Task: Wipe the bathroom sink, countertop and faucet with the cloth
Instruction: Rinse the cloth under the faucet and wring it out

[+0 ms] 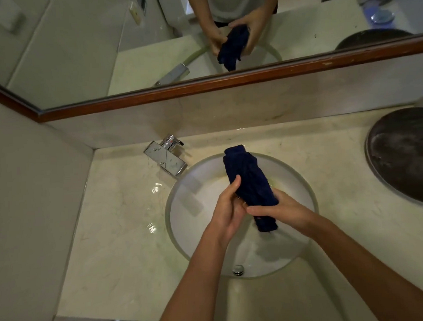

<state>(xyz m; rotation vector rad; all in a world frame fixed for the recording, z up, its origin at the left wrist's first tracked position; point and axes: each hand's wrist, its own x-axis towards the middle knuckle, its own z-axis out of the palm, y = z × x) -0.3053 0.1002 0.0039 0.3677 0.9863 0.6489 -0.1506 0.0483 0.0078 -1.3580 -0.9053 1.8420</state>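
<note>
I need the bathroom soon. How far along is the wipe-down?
Done: hard to say; the countertop shows wet streaks left of the sink, maybe already wiped. In hand: both hands, left and right, grip the rolled dark cloth over the sink, apparently wringing it. Left: the faucet still carries droplets.

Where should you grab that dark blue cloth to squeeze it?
Around its middle and lower end, one hand from each side: the cloth is a long twisted roll over the sink, as the left hand and right hand hold it.
</note>
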